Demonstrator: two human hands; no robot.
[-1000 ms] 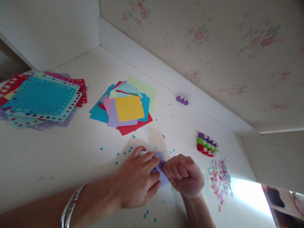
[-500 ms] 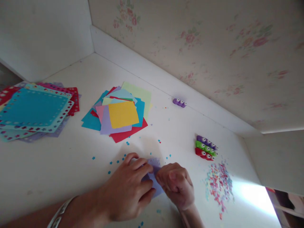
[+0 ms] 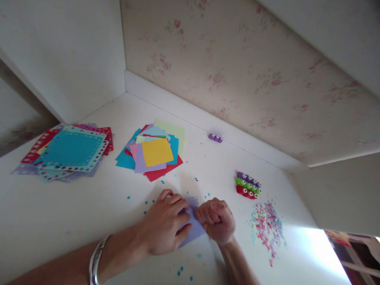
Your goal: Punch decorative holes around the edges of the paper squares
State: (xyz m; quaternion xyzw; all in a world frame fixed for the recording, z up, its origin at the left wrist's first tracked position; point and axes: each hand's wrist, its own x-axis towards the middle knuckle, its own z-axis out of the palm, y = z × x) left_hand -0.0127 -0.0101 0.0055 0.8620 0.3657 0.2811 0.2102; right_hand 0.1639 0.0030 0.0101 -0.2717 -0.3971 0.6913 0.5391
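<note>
**Two hands over a lilac sheet [image 3: 194,229]**

The left hand [image 3: 168,223] is palm down on the sheet's left part, its fingers bent and spread apart, not clenched. The right hand [image 3: 218,221] is balled into a fist at the sheet's right edge; whether anything sits inside it, I cannot tell. The sheet lies on the white tabletop [image 3: 74,221] between the two hands, partly hidden by both.

A silver bangle [image 3: 95,261] circles the left wrist. Small blue stars [image 3: 145,202] lie scattered just left of the left hand; others are on the near side of both hands. Beyond the left hand is a loose pile of plain coloured papers [image 3: 157,152], yellow on top. Farther off to its left sits a stack of sheets with punched borders [image 3: 71,148] — turquoise uppermost.

Beyond and right of the right hand are purple, green and red rows of eyed pieces [image 3: 248,186]; a purple eyed piece [image 3: 215,137] stands well beyond the fist. Mixed confetti [image 3: 267,225] is heaped to the right hand's right.
</note>
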